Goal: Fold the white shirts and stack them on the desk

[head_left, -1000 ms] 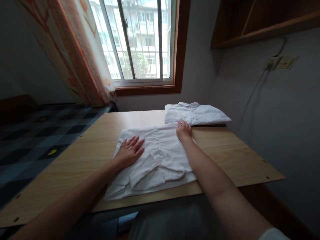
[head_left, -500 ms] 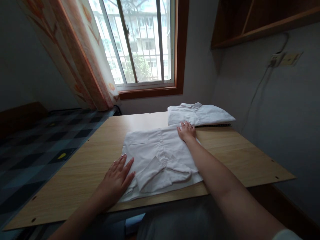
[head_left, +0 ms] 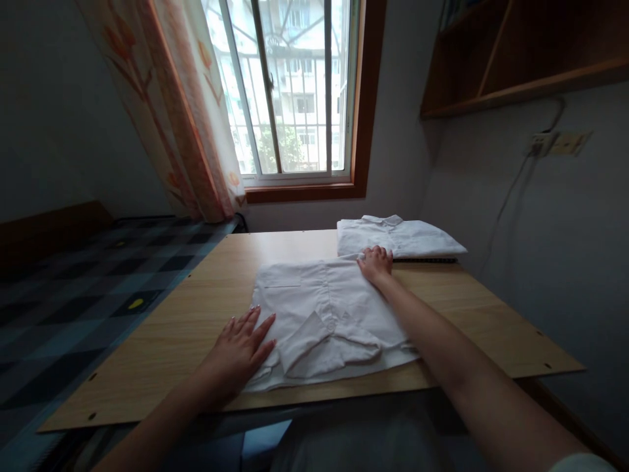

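Observation:
A folded white shirt (head_left: 304,295) lies flat on the wooden board, its collar toward me and a pocket line at its far left. My left hand (head_left: 240,347) rests at the shirt's left edge, palm down with fingers spread, fingertips touching the cloth. At the far right corner of the shirt is my right hand (head_left: 376,263), palm down, its fingers apart and slightly bent over the cloth edge. Just beyond that hand lies a second folded white shirt (head_left: 403,237), on top of something dark and thin.
Both shirts lie on a light wooden board (head_left: 196,314). A bed with a dark checked cover (head_left: 98,275) adjoins it at left. Behind stand a window (head_left: 295,98) and a flowered curtain (head_left: 181,111). A wooden shelf (head_left: 515,85) and a wall socket (head_left: 543,141) are at right.
The camera view has tilted up and turned slightly left, shifting the scene lower and to the right. Both hands stay at the same places on the shirt; my right fingers look slightly more bent.

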`<state>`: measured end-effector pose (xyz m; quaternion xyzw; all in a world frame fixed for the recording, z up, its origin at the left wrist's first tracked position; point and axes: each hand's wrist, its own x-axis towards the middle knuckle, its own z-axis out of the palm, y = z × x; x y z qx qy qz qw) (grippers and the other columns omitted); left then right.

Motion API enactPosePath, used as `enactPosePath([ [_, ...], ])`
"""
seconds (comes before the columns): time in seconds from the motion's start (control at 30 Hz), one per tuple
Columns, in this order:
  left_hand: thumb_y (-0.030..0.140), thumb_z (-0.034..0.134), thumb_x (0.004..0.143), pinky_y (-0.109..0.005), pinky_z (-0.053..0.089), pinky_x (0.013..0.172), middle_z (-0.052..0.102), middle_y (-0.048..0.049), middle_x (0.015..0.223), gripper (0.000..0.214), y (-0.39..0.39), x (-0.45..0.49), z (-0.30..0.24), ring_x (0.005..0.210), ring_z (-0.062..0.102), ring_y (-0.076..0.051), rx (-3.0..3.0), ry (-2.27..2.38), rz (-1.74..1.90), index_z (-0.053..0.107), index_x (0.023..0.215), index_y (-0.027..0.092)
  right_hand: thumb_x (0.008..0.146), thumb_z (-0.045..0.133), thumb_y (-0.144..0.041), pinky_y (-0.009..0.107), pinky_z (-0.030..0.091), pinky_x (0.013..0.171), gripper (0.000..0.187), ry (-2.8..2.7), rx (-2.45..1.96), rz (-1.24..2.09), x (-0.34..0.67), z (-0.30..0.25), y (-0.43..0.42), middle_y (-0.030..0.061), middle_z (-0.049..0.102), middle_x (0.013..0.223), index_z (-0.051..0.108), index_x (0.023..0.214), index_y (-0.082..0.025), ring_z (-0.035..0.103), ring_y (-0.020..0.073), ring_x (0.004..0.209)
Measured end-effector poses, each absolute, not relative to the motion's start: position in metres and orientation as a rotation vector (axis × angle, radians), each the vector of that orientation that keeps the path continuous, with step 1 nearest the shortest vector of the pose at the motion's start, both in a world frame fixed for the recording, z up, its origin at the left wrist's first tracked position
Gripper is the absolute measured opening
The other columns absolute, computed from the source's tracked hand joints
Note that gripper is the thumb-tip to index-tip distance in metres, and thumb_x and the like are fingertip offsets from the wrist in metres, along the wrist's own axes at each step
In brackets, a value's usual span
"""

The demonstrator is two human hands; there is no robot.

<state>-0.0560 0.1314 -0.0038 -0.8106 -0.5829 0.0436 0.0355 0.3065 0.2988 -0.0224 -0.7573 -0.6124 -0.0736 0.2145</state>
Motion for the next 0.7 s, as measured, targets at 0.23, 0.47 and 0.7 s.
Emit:
enactPosePath([
  [0.23, 0.050, 0.038, 0.096, -0.054, 0.017, 0.118, 0.027, -0.0085, 0.160, 0.056, 0.166, -0.081, 0.015, 0.148, 0.022, -0.031, -2.571, -1.781, 0.241, 0.039, 0.150, 0.033, 0.081, 0.064, -0.038, 0.029, 0.043, 0.075, 0.027, -1.985, -1.970, 0.172, 0.348, 0.030, 0.295, 0.0079, 0.068, 0.099, 0.066, 0.099, -0.018, 0.060, 0.0218, 0.089],
  [0.47, 0.045, 0.051, 0.091, -0.056, 0.023, 0.114, 0.038, -0.0134, 0.155, 0.051, 0.229, -0.103, 0.032, 0.144, 0.031, -0.036, -2.327, -1.878, 0.240, 0.056, 0.139, 0.028, 0.072, 0.075, -0.049, 0.020, 0.044, 0.052, 0.040, -2.024, -1.694, 1.338, 0.375, 0.041, 0.219, 0.0025, 0.065, 0.082, 0.063, 0.090, -0.016, 0.058, 0.0125, 0.066],
  [0.7, 0.025, 0.041, 0.093, -0.040, 0.043, 0.098, 0.069, -0.0152, 0.118, 0.035, 0.242, -0.042, 0.068, 0.114, 0.060, -0.030, -2.306, -1.857, 0.071, 0.071, 0.109, 0.017, 0.084, 0.064, -0.058, 0.019, 0.049, 0.046, 0.044, -1.809, -1.605, 1.812, 0.341, 0.022, 0.209, 0.0000, 0.062, 0.068, 0.062, 0.099, -0.017, 0.059, 0.0105, 0.054],
])
